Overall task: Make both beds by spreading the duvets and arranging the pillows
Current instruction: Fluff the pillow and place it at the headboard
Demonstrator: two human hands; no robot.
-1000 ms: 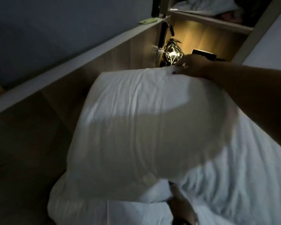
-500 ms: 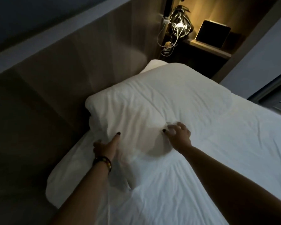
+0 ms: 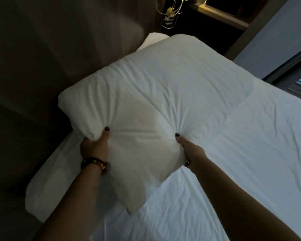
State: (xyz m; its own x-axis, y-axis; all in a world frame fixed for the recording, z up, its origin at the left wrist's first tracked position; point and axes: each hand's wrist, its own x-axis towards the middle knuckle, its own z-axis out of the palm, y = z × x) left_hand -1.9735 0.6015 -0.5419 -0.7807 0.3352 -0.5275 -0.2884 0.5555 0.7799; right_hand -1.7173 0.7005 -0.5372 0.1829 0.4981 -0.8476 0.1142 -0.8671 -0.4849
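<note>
A large white pillow (image 3: pixel 155 94) fills the middle of the view, its near edge lifted off the bed. My left hand (image 3: pixel 96 146), with a beaded bracelet on the wrist, grips the pillow's near left side, thumb pressed into the top. My right hand (image 3: pixel 189 150) grips the near edge further right, thumb digging into the fabric so creases fan out from it. Another white pillow (image 3: pixel 49 180) lies underneath at the lower left, against the headboard. A corner of more white bedding (image 3: pixel 153 37) shows behind the held pillow. The white bed surface (image 3: pixel 250 162) stretches to the right, wrinkled.
A dark wooden headboard (image 3: pixel 50 58) runs along the left. At the top, a tangle of cables (image 3: pixel 170 13) hangs by a lit wooden shelf (image 3: pixel 221 16). A grey wall and a window frame (image 3: pixel 292 66) stand at the far right.
The pillow came down from in front of me onto the bed head. Both hands went from resting on its near side to gripping it, and the near edge has lifted.
</note>
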